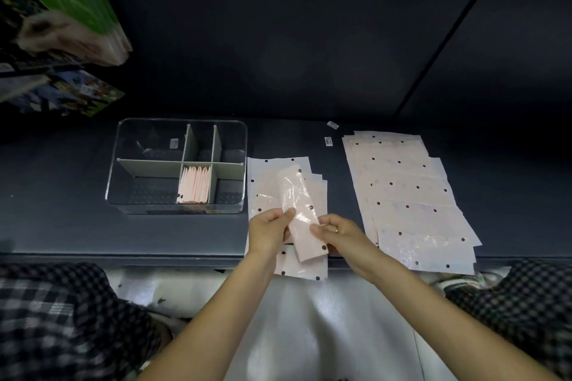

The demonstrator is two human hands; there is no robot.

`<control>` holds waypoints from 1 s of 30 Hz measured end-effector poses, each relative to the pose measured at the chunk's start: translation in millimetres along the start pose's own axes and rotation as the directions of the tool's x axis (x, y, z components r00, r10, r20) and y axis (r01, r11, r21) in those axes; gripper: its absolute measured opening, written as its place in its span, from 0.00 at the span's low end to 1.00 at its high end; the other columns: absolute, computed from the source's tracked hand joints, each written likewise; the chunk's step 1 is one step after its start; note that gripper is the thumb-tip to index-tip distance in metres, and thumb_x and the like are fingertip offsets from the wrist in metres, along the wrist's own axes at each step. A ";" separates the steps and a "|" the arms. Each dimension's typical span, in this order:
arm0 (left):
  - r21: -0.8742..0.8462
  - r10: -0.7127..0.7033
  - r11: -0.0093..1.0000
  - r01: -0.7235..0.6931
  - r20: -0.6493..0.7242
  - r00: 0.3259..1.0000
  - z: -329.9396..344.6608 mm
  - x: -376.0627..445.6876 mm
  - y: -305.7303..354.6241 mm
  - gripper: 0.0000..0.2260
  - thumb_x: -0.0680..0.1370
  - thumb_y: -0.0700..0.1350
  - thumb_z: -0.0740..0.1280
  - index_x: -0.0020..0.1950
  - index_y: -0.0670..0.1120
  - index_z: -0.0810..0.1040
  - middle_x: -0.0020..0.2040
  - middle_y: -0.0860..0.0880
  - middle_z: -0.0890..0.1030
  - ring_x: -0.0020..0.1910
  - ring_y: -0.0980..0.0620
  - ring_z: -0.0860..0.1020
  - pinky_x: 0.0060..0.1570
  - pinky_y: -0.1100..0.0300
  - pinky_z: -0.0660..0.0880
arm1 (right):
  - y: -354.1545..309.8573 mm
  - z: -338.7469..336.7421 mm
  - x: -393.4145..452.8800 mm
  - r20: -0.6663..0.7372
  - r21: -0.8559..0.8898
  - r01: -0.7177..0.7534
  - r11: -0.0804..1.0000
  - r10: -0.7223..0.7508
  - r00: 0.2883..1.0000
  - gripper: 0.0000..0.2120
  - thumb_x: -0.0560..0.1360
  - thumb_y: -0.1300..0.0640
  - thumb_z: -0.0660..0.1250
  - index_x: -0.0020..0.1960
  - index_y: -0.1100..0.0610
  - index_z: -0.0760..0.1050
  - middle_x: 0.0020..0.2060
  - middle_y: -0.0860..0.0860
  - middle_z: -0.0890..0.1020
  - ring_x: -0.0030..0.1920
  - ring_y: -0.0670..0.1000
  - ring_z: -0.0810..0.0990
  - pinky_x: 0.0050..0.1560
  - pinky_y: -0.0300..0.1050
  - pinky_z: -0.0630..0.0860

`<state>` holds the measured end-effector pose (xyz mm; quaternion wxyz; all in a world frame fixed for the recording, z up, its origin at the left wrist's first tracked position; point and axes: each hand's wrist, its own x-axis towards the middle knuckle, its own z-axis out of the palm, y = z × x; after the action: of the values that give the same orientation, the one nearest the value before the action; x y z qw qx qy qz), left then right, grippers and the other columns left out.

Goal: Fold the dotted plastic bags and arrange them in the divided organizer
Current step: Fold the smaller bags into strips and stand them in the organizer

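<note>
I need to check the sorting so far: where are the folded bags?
In the head view, the folded bags stand upright in the organizer's middle front compartment, left of both hands.

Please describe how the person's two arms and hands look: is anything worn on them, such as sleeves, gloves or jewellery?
Both forearms are bare, with no sleeves, gloves or watch in view. The left hand wears nothing that can be seen. The right hand carries a small gold-coloured ring on one finger. Nails look short and unpainted. No markings show on either arm.
</note>
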<state>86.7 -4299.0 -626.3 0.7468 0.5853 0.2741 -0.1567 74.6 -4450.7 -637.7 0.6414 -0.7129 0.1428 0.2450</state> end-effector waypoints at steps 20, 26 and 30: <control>0.063 0.141 0.984 -0.170 0.319 0.937 -21.5 -30.7 39.6 0.11 0.75 0.31 0.65 0.40 0.44 0.83 0.41 0.43 0.80 0.41 0.50 0.78 0.42 0.62 0.78 | -49.3 -12.8 -28.0 0.094 0.256 0.190 0.948 -0.220 0.971 0.10 0.75 0.69 0.64 0.46 0.59 0.82 0.43 0.53 0.85 0.46 0.49 0.83 0.44 0.39 0.79; 0.032 0.184 0.978 -0.208 0.352 0.918 -18.9 -34.6 48.1 0.15 0.77 0.32 0.62 0.39 0.46 0.83 0.40 0.46 0.82 0.41 0.50 0.81 0.42 0.62 0.77 | -56.0 -10.3 -30.2 0.039 0.148 0.370 0.917 -0.379 0.924 0.17 0.75 0.71 0.61 0.38 0.54 0.82 0.34 0.49 0.84 0.40 0.47 0.83 0.40 0.36 0.77; 0.020 0.098 0.994 -0.108 0.287 0.953 -12.3 -36.6 47.5 0.09 0.79 0.48 0.63 0.50 0.46 0.81 0.42 0.46 0.83 0.41 0.50 0.82 0.41 0.60 0.78 | -57.9 -11.1 -30.4 -0.014 0.061 0.456 0.888 -0.456 0.890 0.19 0.75 0.71 0.62 0.36 0.52 0.83 0.32 0.47 0.83 0.38 0.46 0.81 0.40 0.36 0.77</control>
<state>81.0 -4277.8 -569.2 0.7753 0.5830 0.1298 -0.2053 80.9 -4457.1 -572.0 0.7030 -0.7060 -0.0212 0.0832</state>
